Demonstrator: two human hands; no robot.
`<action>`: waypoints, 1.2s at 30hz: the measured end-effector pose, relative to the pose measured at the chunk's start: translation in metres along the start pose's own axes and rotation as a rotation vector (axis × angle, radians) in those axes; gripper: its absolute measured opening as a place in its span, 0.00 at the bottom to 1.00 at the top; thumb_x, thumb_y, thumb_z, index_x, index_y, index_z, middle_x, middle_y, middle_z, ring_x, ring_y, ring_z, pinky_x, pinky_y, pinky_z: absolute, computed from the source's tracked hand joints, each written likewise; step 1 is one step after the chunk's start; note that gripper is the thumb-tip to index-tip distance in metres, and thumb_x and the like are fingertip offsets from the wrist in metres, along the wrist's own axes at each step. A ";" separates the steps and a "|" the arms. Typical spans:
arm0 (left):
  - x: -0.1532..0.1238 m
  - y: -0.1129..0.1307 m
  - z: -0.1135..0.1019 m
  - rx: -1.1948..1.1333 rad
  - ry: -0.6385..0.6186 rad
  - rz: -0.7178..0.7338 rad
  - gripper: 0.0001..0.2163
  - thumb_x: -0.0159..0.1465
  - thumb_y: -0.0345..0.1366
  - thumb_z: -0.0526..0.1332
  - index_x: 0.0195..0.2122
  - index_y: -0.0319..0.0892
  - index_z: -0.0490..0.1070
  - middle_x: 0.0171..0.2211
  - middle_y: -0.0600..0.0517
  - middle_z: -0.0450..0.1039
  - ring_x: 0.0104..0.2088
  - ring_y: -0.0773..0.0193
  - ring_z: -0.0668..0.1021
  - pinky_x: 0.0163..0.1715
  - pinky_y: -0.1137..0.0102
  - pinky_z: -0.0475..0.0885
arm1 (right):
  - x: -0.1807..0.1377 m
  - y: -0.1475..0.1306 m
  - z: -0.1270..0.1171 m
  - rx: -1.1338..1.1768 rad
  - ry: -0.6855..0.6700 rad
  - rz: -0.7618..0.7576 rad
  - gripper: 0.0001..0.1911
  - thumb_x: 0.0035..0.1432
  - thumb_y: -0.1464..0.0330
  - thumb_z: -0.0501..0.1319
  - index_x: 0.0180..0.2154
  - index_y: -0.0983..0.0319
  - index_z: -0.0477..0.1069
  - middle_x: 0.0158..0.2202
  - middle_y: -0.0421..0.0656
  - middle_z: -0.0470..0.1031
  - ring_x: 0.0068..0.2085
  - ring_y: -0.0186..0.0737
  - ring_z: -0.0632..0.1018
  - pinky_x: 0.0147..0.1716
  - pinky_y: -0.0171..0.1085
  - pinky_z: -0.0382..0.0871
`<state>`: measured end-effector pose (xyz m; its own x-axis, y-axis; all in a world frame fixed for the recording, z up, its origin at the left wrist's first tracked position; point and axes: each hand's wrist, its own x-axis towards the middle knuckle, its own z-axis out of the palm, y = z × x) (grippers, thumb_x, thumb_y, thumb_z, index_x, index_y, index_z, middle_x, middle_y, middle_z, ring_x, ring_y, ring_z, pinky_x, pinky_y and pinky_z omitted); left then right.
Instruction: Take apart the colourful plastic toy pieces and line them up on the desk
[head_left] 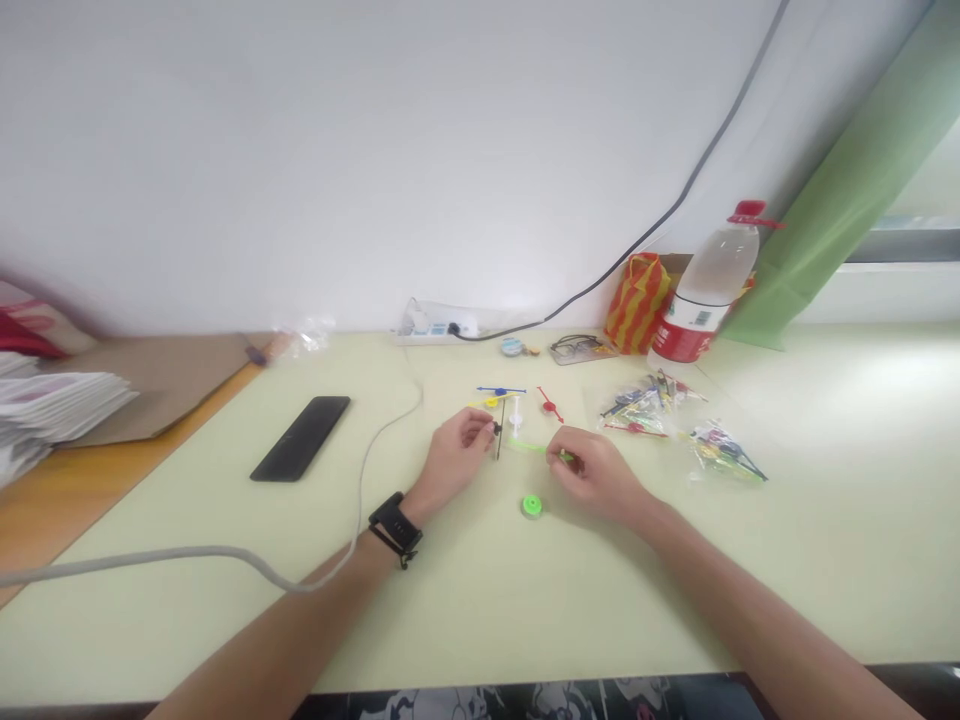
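Between the thumb and fingers of my left hand (457, 450) is a thin black arrow-shaped spinner (500, 440), held by its middle. My right hand (592, 470) is closed on a bright green arrow spinner (534, 447); its centre is hidden by my fingers. Just beyond the hands lie a blue spinner (501, 391), a yellow spinner (491, 402), a white spinner (516, 418) and a red spinner (550, 406). A small round green-topped piece (532, 506) sits on the table in front of my right hand.
Clear bags of mixed spinners (637, 405) lie at right, near a large water bottle (701, 290) and a striped bag (637, 300). A black phone (300, 438) rests at left. A grey cable (225, 552) crosses the left side; a power strip (435, 325) is by the wall.
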<state>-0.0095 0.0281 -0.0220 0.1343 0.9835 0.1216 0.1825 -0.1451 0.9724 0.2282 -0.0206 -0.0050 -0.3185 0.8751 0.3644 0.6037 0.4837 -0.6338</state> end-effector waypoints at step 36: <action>-0.018 0.026 -0.004 0.398 -0.314 0.302 0.14 0.64 0.48 0.68 0.47 0.48 0.78 0.49 0.46 0.78 0.53 0.50 0.76 0.57 0.57 0.67 | 0.001 0.007 -0.002 -0.031 0.148 0.009 0.09 0.65 0.72 0.55 0.37 0.59 0.74 0.36 0.43 0.77 0.27 0.36 0.72 0.29 0.37 0.65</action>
<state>-0.0111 0.0074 0.0021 0.5083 0.8219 0.2571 0.4351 -0.5028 0.7470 0.2339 -0.0164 -0.0077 -0.2030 0.8659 0.4572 0.6292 0.4731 -0.6167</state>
